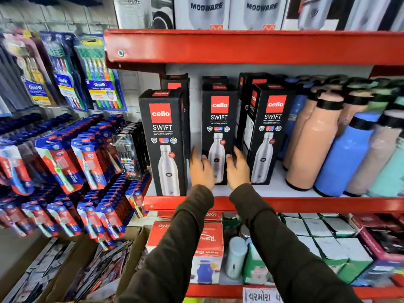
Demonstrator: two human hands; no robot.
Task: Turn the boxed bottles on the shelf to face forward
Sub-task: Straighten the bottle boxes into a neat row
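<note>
Both hands are spread at the foot of the middle Cello box (219,130): the left hand (201,169) at its left edge, the right hand (237,169) at its right, and whether the blurred fingers press the card or only hover I cannot tell. That box stands on the red shelf (306,204), front outward, between the left box (162,141) and the right box (267,132). To finish well, I would keep the palms low and nudge gently so its face squares with its neighbours.
</note>
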